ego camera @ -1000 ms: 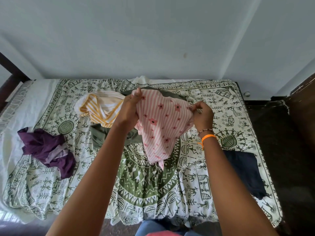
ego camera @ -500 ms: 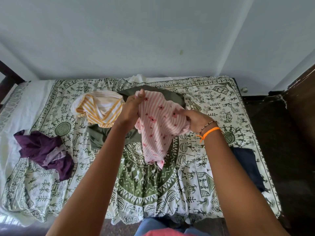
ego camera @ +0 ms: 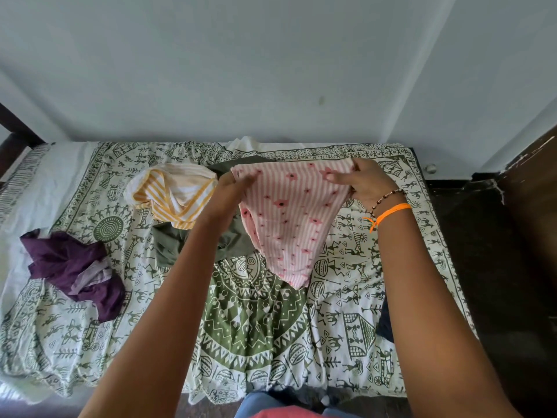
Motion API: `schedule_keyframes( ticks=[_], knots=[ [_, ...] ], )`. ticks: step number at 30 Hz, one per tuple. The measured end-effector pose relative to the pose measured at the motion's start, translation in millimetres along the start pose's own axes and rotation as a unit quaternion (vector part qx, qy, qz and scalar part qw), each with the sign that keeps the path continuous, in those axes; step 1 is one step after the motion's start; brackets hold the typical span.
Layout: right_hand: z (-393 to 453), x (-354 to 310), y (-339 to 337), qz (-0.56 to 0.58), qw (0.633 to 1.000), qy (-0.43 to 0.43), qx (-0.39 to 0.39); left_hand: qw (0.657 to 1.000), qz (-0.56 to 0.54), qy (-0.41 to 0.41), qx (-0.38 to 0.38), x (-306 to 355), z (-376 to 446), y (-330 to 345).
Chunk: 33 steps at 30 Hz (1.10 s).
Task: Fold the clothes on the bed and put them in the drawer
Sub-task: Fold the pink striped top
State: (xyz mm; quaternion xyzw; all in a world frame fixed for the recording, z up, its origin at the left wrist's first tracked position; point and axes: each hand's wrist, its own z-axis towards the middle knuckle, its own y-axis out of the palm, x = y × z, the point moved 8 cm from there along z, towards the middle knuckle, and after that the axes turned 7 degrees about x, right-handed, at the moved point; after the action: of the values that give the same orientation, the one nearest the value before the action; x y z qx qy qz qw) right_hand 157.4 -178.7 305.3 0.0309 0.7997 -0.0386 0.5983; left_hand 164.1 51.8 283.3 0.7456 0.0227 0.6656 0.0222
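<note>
Both hands hold the pink top [ego camera: 289, 218] up over the bed [ego camera: 262, 333], spread between them: left hand [ego camera: 233, 191] pinches its upper left corner, right hand [ego camera: 366, 184] grips the upper right edge with thumb on the front, rest of the cloth hangs down to a point just above the sheet. Step in hand looks like opening the garment out flat before the first fold. To do it well: keep the top edge taut and level, let the hem hang free so it drops without twisting, lay it on the bare green centre of the sheet near the body, not on the other clothes, then smooth before folding sides in. Thin cloth, likely to bunch if lowered slack. Other clothes not yet folded: yellow striped top [ego camera: 173, 193] crumpled just left of the left hand, on an olive garment [ego camera: 171, 245] that runs behind the pink one; purple garment [ego camera: 72, 267] heaped well apart at left; dark cloth [ego camera: 385, 324] at right, mostly behind the right arm. Orange band [ego camera: 388, 211] and bead bracelet on the right wrist. Bed has a white and green printed sheet, rumpled, hanging over the near edge. Plain pale wall [ego camera: 271, 70] behind, dark wooden frame [ego camera: 12, 137] at far left, dark floor [ego camera: 488, 267] at right. No drawer in view
</note>
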Motion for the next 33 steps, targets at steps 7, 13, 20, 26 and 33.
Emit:
schedule_keyframes(
  ticks=[7, 13, 20, 26, 33],
  knots=[
    [-2, -25, -23, -0.049, 0.993, -0.086, 0.059, 0.999, 0.02, 0.035, -0.027, 17, 3, 0],
    [-6, -30, 3, 0.167, 0.982, -0.074, -0.046, 0.983, -0.163, -0.076, 0.025, -14, 6, 8],
    [3, 0, -1, 0.197, 0.98, -0.009, -0.021, 0.966, 0.215, -0.063, 0.127, -45, 8, -1],
    [1, 4, 0, 0.171, 0.985, -0.007, -0.036, 0.96, 0.232, -0.156, -0.021, -68, -1, 30],
    [-1, 9, 1, 0.203, 0.979, 0.027, 0.007, 0.924, 0.058, -0.359, -0.116, -105, -29, 47]
  ],
)
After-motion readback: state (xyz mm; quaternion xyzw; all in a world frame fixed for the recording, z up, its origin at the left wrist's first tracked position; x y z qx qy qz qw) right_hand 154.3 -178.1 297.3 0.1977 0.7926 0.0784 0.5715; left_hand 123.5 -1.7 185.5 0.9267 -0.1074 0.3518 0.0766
